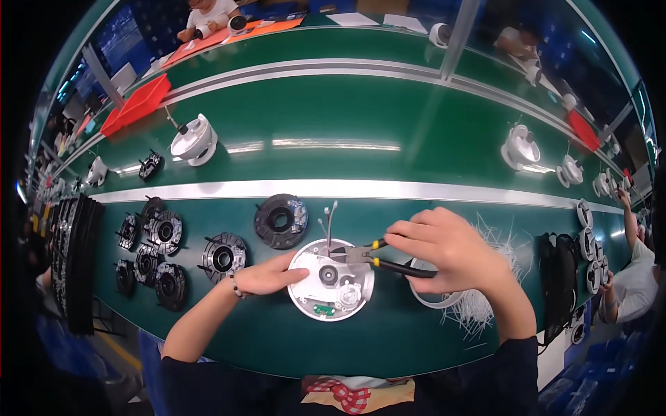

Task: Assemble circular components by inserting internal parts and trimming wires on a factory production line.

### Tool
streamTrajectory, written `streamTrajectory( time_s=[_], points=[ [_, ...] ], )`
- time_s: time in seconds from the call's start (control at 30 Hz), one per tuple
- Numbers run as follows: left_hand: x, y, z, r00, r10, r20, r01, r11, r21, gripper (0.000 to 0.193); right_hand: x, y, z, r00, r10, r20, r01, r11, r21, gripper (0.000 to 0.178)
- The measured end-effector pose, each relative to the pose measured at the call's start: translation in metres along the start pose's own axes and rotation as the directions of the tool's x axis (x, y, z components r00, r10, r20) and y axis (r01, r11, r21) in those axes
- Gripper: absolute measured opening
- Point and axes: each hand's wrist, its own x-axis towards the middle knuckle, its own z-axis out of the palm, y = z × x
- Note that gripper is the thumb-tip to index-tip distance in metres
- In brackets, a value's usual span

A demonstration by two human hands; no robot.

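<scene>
A white round housing lies on the green table before me, its inside facing up, with a small green circuit board and a dark round part in it. My left hand grips its left rim, the thumb over the edge. In my right hand are cutting pliers with black and yellow handles. Their jaws reach over the housing's upper part, beside the foot of a thin cable that stands up from it. Whether the jaws touch the cable I cannot tell.
A white ring sits right of the housing, by a heap of white plastic strips. Black round parts with circuit boards lie to the left. Beyond a metal strip, a green belt carries white assemblies. Co-workers sit across and at far right.
</scene>
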Motion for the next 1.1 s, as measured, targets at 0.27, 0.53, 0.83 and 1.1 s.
streamTrajectory(
  time_s=[0.27,0.53,0.83,1.1],
  points=[
    [-0.001,0.035,0.023,0.610,0.780,-0.139,-0.165,0.297,0.940,0.018,0.027,-0.006,0.020,0.982,0.064,0.180,-0.027,0.979,-0.201,0.048],
    [0.001,0.026,0.018,0.552,0.827,-0.103,-0.206,0.255,0.945,0.013,0.035,-0.005,0.030,0.980,0.085,0.178,-0.046,0.977,-0.208,0.049],
    [-0.004,0.025,0.011,0.508,0.860,-0.048,-0.218,0.182,0.959,0.018,0.030,-0.007,0.034,0.969,0.064,0.237,-0.020,0.983,-0.185,0.051],
    [-0.008,0.066,-0.008,0.338,0.883,-0.325,-0.394,0.446,0.804,0.015,-0.020,-0.024,-0.002,0.972,0.161,-0.170,-0.173,0.983,-0.055,0.045]
  ],
)
